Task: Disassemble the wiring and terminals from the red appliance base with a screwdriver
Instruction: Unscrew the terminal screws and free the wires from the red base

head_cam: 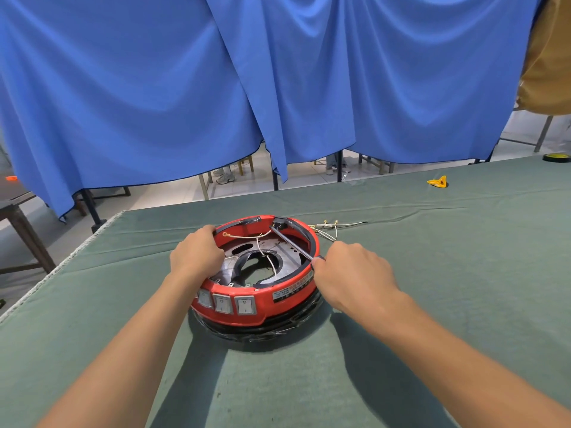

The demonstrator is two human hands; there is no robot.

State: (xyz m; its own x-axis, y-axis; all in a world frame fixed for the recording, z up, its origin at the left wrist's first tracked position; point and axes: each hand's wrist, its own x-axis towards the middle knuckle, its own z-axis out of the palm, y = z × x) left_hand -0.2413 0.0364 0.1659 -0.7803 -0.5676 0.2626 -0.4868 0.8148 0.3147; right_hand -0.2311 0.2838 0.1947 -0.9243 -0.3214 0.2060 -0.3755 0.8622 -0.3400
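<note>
Green felt table [432,273]; left hand [196,253] grips round red base [262,307], right hand [352,273] holds screwdriver [290,244].

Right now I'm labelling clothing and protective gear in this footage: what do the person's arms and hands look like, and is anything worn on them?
Both forearms are bare up to the frame edge: no sleeves show. The left hand and the right hand are ungloved. No watch, ring, bracelet or marking shows on either.

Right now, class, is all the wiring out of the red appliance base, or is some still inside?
Some is still inside: a white wire with a ring terminal crosses the red appliance base, while removed wires lie on the table behind it.
</note>
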